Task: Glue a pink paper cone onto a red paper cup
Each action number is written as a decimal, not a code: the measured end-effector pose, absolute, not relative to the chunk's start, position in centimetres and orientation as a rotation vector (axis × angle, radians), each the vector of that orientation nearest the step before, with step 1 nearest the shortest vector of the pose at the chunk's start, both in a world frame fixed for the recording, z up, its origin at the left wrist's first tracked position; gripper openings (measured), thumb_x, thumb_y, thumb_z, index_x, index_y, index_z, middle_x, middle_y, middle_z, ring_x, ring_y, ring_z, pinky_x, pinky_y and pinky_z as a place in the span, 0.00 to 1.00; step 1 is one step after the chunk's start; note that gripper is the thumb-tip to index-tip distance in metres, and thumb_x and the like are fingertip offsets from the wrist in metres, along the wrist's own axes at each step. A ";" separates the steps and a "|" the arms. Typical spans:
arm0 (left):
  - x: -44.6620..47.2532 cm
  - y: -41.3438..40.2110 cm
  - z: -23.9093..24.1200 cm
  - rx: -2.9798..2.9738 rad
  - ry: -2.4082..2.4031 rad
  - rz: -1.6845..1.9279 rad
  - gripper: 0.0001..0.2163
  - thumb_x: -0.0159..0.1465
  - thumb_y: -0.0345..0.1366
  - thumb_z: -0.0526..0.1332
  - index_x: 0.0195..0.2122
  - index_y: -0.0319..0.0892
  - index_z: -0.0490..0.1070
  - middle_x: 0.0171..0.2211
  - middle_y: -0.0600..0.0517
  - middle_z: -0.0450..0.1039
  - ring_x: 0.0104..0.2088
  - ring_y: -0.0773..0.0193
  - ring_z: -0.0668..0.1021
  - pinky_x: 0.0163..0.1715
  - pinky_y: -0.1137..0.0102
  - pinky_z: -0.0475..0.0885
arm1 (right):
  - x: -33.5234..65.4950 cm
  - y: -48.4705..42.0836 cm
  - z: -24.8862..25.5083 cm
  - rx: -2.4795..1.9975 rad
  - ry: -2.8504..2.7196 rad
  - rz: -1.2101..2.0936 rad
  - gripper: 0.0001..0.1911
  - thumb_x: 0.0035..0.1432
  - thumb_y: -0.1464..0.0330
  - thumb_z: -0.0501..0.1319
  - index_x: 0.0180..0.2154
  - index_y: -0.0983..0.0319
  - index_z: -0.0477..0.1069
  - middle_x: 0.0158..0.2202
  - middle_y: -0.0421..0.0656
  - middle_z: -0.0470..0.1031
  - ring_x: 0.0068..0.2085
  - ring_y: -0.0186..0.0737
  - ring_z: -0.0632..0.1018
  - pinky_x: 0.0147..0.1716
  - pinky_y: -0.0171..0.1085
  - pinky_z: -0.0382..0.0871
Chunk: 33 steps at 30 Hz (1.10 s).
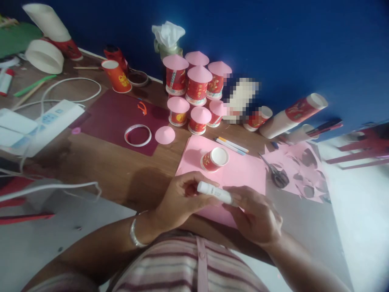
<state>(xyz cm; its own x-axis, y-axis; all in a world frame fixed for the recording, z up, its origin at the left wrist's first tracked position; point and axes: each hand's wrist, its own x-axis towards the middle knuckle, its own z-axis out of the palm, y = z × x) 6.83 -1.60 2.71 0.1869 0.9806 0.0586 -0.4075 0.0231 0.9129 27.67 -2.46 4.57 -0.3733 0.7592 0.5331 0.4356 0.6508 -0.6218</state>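
A white glue stick [215,193] lies level between my two hands, above the front of the pink paper sheets [243,172]. My left hand [182,198] grips its left end, with thumb and fingers around it. The fingers of my right hand [257,213] close on the right end. Just beyond the hands, a short red paper cup [214,159] with a white end facing up stands on the pink paper. A pink paper cone [165,135] rests left of the sheets, beside a white cut cup ring [137,135].
Several red cups with pink cone tops [199,83] are stacked at the back. Markers [232,146] lie behind the pink paper. Black scissors [278,178] and cut pink scraps [304,170] are at right. A white power strip [45,125] with cables lies left, near a maroon sheet [109,117].
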 end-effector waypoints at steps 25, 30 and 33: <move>4.4 11.9 -0.1 2.218 1.056 0.501 0.12 0.64 0.25 0.60 0.42 0.44 0.81 0.41 0.47 0.80 0.44 0.57 0.81 0.46 0.64 0.75 | 29.8 10.2 -1.4 -1.269 -1.213 0.998 0.20 0.52 0.57 0.75 0.37 0.58 0.68 0.27 0.37 0.81 0.27 0.37 0.82 0.32 0.39 0.80; 4.5 12.2 -0.8 1.838 1.118 0.744 0.05 0.64 0.31 0.68 0.40 0.41 0.75 0.38 0.49 0.81 0.39 0.61 0.82 0.42 0.65 0.78 | 29.8 10.1 -1.4 -1.275 -1.235 1.028 0.19 0.55 0.58 0.74 0.36 0.58 0.68 0.29 0.37 0.82 0.29 0.37 0.83 0.33 0.39 0.80; 5.2 12.5 -0.5 1.393 0.995 0.928 0.14 0.62 0.38 0.73 0.42 0.39 0.72 0.38 0.50 0.79 0.37 0.64 0.82 0.38 0.67 0.80 | 30.0 10.3 -1.4 -1.261 -1.223 1.002 0.20 0.53 0.56 0.75 0.37 0.58 0.68 0.29 0.37 0.82 0.28 0.38 0.83 0.33 0.40 0.81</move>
<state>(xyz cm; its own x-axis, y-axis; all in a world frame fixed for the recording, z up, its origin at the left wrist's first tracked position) 5.23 12.52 -0.50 0.3323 0.9431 -0.0088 0.0560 -0.0104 0.9984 30.03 10.28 -1.45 0.1220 0.9875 0.1000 0.0954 0.0887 -0.9915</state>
